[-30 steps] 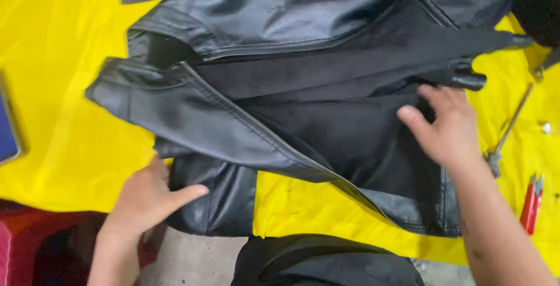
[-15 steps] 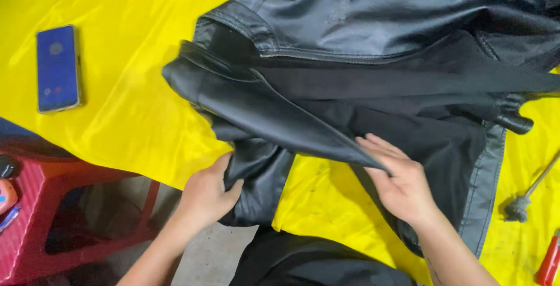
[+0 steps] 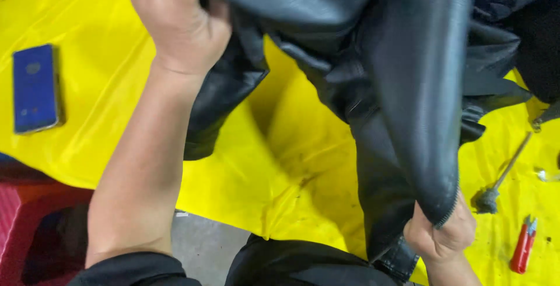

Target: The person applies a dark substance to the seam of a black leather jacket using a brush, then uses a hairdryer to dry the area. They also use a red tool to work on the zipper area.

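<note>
One screen-bearing thing only: blue phone (image 3: 35, 88) flat on yellow sheet (image 3: 274, 163) covering desk, near sheet's left edge, well apart from everything else. Shape: upright rectangle, rounded corners, slightly tilted. Colour: deep blue face, thin pale rim along right and bottom sides, small darker oval mark near top. Which side faces up cannot be told; no lit display. No packages, labels or signs visible.
</note>
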